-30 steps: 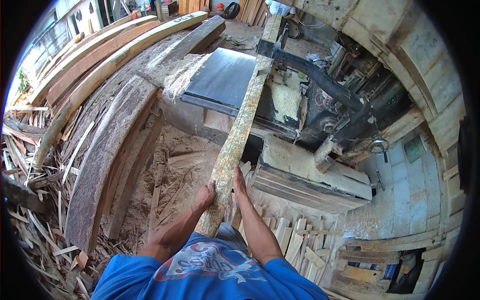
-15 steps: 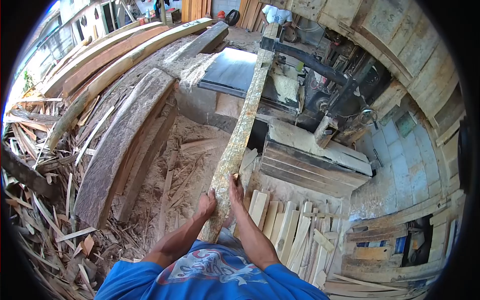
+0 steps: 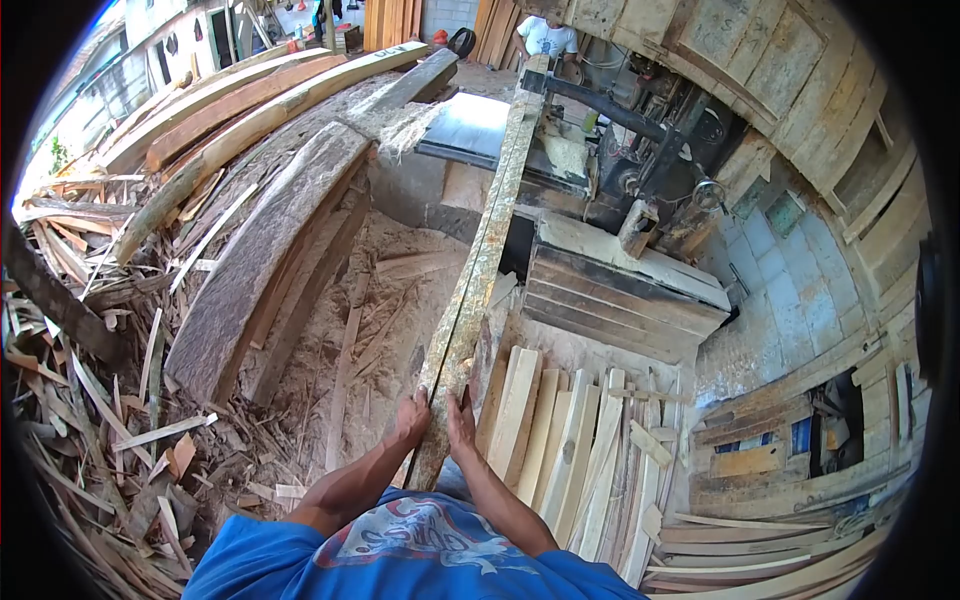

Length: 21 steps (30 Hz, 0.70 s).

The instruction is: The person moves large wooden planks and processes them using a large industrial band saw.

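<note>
A long rough plank (image 3: 487,240) with a bark-mottled face runs from my waist up to the saw machine (image 3: 640,150). A dark saw cut splits its near length in two strips. My left hand (image 3: 411,417) grips the near end on its left edge. My right hand (image 3: 460,420) grips the right edge, thumb on top. The plank's far end lies on the dark metal saw table (image 3: 470,130) beside the blade guard arm.
Sawn slats (image 3: 570,450) lie in a pile to the lower right. Heavy curved bark slabs (image 3: 260,260) and offcuts cover the left. Sawdust lies on the floor between. A person in a white shirt (image 3: 545,38) stands behind the machine.
The plank has come back toward me through the saw, its near end now showing a lengthwise cut. Both hands moved down and closer to my body with it.
</note>
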### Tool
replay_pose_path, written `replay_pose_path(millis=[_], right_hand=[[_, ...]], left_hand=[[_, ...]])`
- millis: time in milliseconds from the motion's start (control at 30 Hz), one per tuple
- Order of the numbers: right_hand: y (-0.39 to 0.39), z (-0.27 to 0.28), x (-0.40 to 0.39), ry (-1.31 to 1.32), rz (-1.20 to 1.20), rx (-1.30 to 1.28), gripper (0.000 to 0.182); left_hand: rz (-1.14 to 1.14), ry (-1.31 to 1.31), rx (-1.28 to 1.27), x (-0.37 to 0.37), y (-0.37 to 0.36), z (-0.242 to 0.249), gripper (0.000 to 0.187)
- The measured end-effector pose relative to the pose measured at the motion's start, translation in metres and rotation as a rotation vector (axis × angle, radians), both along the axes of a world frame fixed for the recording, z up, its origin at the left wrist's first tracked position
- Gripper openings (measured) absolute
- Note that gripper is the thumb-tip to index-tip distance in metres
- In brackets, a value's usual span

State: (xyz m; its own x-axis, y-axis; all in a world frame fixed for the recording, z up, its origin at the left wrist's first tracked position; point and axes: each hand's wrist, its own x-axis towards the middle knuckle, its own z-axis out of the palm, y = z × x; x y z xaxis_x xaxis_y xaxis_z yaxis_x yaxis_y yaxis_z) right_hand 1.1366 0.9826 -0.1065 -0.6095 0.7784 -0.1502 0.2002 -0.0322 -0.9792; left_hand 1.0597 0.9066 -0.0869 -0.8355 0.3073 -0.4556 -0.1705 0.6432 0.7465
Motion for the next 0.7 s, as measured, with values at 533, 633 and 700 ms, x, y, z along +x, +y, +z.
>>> replay_pose_path(millis=[533,633,700], right_hand=[[-0.18,-0.04,0.134,-0.034,-0.094,0.063,0.054],[-0.217,-0.033,0.161,-0.038,-0.083,0.08,0.057],[-0.25,0.016,0.182,-0.07,-0.075,-0.027,0.059]], left_hand=[[-0.047,0.002,-0.009,0.13,-0.183,-0.006,0.067],[-0.026,-0.022,0.039,0.158,-0.221,-0.007,0.064],[-0.036,0.03,0.013,0.173,-0.243,-0.014,0.061]])
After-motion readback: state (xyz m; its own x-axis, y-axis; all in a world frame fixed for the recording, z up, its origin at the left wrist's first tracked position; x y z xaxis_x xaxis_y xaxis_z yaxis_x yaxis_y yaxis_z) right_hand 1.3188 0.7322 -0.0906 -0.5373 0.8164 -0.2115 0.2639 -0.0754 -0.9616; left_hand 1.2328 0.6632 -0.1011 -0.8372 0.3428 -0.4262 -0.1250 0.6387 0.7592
